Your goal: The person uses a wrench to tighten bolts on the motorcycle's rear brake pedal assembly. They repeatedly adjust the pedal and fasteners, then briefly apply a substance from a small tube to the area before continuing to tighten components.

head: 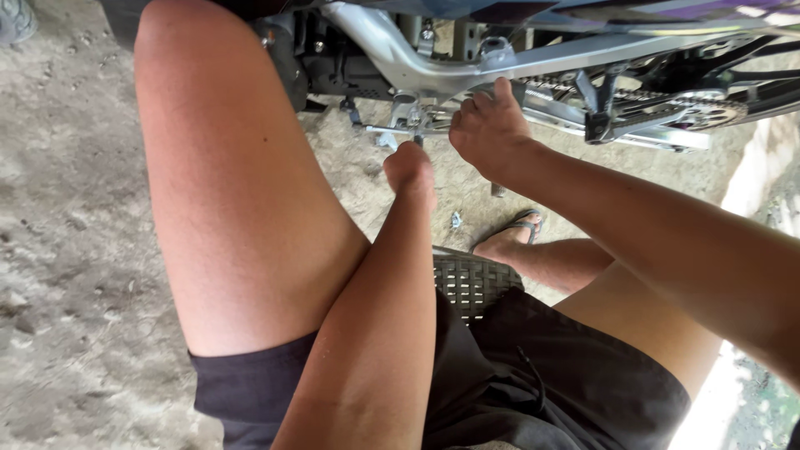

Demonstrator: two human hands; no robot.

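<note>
Left grip [408, 169] clenched on wrench [392, 131]; right grip [490, 125] fingers resting on motorcycle frame [533, 62], grasp unclear.

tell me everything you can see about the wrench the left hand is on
The wrench is a slim, silvery metal bar lying roughly level under the motorcycle frame, just above the dirt ground. The left hand closes around its near part, hiding that end. Its far end sits at a fitting near the footpeg bracket; the head type is too small to tell. The right hand rests on the frame beside it.

black shorts [575, 375], silver motorcycle frame [400, 58] (purple fairing [667, 10]), dark woven stool [471, 283]
</note>
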